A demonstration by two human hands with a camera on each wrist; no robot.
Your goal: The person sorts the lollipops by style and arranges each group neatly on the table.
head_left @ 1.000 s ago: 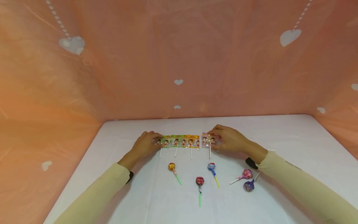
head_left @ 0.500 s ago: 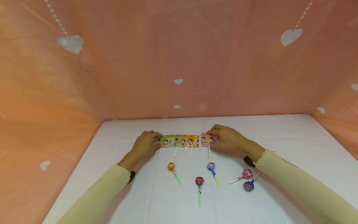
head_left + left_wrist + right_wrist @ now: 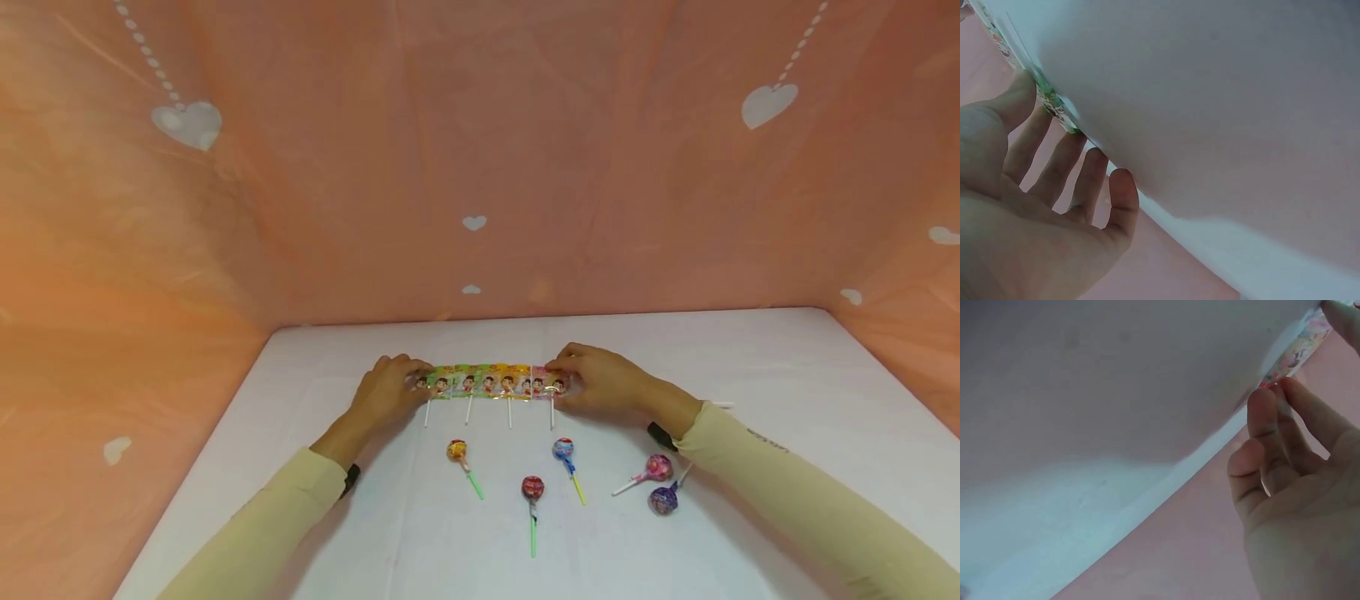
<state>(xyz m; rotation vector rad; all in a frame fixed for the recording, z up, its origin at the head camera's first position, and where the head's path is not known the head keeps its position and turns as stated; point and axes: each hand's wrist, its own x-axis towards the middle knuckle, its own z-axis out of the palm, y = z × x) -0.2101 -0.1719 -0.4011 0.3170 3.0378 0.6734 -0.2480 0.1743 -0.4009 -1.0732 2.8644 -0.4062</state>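
Left hand [image 3: 388, 390] pinching a green-printed flat plastic lollipop packet [image 3: 442, 384], right hand [image 3: 606, 383] pinching a pink-printed flat plastic lollipop packet [image 3: 539, 384], at opposite ends of one straight row, on a white tabletop [image 3: 435, 542]

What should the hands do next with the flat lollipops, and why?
Maybe the right hand should gently let go of the pink packet, because that looks lined up right beside the orange packet, so more pushing might crumple them.
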